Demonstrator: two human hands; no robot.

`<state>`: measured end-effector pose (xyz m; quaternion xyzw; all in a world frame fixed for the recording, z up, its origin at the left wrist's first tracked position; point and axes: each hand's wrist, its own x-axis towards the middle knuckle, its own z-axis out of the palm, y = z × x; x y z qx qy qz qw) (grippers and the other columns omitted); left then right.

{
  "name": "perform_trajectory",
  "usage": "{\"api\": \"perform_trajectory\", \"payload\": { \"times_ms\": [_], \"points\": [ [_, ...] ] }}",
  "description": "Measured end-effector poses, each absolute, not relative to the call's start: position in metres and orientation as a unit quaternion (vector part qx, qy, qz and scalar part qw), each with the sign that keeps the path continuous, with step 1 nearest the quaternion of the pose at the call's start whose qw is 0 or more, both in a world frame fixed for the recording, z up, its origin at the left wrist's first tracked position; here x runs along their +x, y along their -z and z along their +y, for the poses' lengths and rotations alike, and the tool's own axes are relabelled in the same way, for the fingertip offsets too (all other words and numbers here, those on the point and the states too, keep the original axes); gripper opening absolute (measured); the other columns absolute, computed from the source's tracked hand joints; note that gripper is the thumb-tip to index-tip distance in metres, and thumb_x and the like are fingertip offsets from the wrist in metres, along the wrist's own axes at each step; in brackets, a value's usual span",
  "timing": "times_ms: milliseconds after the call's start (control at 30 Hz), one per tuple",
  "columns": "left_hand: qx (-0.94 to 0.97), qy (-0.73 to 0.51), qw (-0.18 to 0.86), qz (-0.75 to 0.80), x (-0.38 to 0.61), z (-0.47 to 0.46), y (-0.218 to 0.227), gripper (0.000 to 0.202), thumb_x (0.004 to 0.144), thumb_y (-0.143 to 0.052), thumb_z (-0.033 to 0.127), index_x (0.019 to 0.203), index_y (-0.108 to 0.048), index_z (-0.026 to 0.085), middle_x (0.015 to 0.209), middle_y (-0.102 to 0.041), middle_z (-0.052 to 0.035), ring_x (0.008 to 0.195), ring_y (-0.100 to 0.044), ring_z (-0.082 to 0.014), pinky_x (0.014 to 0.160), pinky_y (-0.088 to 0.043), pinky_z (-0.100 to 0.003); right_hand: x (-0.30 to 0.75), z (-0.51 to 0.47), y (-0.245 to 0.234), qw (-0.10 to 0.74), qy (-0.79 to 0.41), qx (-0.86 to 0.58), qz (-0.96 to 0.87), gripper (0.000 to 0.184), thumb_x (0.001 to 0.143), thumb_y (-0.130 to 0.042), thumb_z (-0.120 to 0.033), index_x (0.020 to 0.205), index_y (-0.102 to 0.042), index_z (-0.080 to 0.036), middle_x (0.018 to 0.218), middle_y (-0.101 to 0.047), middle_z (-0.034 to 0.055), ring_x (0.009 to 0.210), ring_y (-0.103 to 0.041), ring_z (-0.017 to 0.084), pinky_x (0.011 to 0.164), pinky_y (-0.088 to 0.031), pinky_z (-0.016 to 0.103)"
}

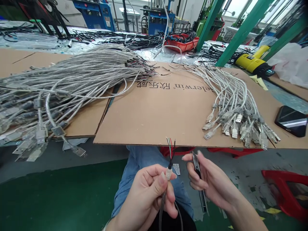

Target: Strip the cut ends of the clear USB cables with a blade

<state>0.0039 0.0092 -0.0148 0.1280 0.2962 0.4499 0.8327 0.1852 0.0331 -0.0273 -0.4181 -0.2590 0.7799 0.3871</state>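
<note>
In the head view, my left hand [154,189] pinches a grey cable [162,205] just below its stripped end. Red, green, white and black wires [170,146] fan upward from that end, above a pale collar [168,173]. Lower down, the cable loops in front of my lap. To the right, my right hand [204,176] is closed around a long, slim, dark metal tool [202,200], slanted with its lower end toward the floor. Its exact kind is unclear. The tool and the wires are apart.
A big heap of clear-jacketed cables [96,70] covers the cardboard's [154,112] left side. A smaller bundle of USB cables [235,96] lies right, near a phone [292,120] and yellow heat gun [252,64]. Behind are a red tray [184,46] and green posts [245,30].
</note>
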Motion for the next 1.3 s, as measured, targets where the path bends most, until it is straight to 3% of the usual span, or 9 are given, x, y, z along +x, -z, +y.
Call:
{"api": "perform_trajectory", "payload": {
  "times_ms": [100,167,233,300,433,533,900,1300],
  "points": [
    [0.13,-0.436,0.843,0.286,0.006,0.008,0.016,0.023,0.076,-0.073,0.036,0.073,-0.069,0.014,0.048,-0.063,0.0026,0.034,-0.057,-0.0046,0.041,-0.049,-0.011,0.189,0.025,0.006,0.342,-0.717,-0.424,-0.435,0.045,0.092,-0.044,-0.054,0.116,-0.064,-0.021,0.062,-0.057,-0.0017,0.044,-0.031,0.008,0.047,-0.029,0.022],
    [0.131,-0.424,0.853,0.274,0.007,0.007,0.016,0.023,0.076,-0.073,0.037,0.074,-0.07,0.014,0.048,-0.061,0.0034,0.032,-0.055,-0.0038,0.041,-0.051,-0.013,0.188,0.023,-0.011,0.288,-0.625,-0.428,-0.587,0.036,0.096,-0.045,-0.041,0.127,-0.058,-0.029,0.072,-0.063,0.0001,0.059,-0.05,0.013,0.06,-0.042,0.026],
    [0.138,-0.422,0.856,0.266,0.008,0.006,0.017,0.022,0.077,-0.072,0.037,0.074,-0.071,0.015,0.047,-0.06,0.0043,0.031,-0.052,-0.0027,0.041,-0.053,-0.015,0.184,0.023,-0.027,0.248,-0.546,-0.409,-0.688,0.033,0.096,-0.047,-0.025,0.126,-0.058,-0.034,0.079,-0.069,0.0,0.076,-0.06,0.016,0.075,-0.046,0.03],
    [0.153,-0.432,0.846,0.272,0.007,0.004,0.017,0.021,0.078,-0.071,0.036,0.074,-0.071,0.015,0.047,-0.06,0.0044,0.031,-0.052,-0.0019,0.043,-0.054,-0.016,0.179,0.024,-0.039,0.238,-0.494,-0.383,-0.743,0.035,0.094,-0.046,-0.014,0.117,-0.064,-0.032,0.08,-0.072,-0.0007,0.077,-0.064,0.017,0.078,-0.049,0.028],
    [0.196,-0.456,0.814,0.303,0.006,0.002,0.017,0.018,0.079,-0.07,0.032,0.075,-0.071,0.015,0.049,-0.063,0.0039,0.035,-0.055,-0.003,0.046,-0.056,-0.017,0.173,0.028,-0.051,0.222,-0.454,-0.362,-0.783,0.029,0.09,-0.047,-0.008,0.091,-0.07,-0.025,0.078,-0.072,-0.0019,0.068,-0.065,0.013,0.068,-0.05,0.021],
    [0.217,-0.461,0.795,0.329,0.006,0.002,0.015,0.018,0.078,-0.071,0.032,0.073,-0.069,0.015,0.049,-0.064,0.0039,0.036,-0.056,-0.0037,0.047,-0.057,-0.017,0.173,0.031,-0.052,0.209,-0.438,-0.355,-0.799,0.028,0.09,-0.047,-0.006,0.085,-0.068,-0.024,0.077,-0.07,-0.0037,0.067,-0.064,0.011,0.064,-0.048,0.018],
    [0.249,-0.459,0.77,0.368,0.003,0.001,0.013,0.018,0.077,-0.072,0.032,0.07,-0.066,0.016,0.048,-0.063,0.0054,0.036,-0.057,-0.0049,0.047,-0.055,-0.017,0.173,0.028,-0.053,0.227,-0.421,-0.361,-0.801,0.024,0.089,-0.047,-0.005,0.083,-0.064,-0.021,0.075,-0.067,-0.0047,0.067,-0.063,0.009,0.066,-0.045,0.014],
    [0.269,-0.438,0.764,0.39,0.002,0.003,0.013,0.023,0.076,-0.072,0.037,0.068,-0.065,0.016,0.045,-0.06,0.0056,0.034,-0.053,-0.004,0.044,-0.05,-0.014,0.173,0.028,-0.05,0.234,-0.383,-0.351,-0.821,0.023,0.089,-0.048,-0.006,0.078,-0.062,-0.021,0.068,-0.063,-0.0049,0.059,-0.057,0.008,0.057,-0.043,0.015]
  ]
}}
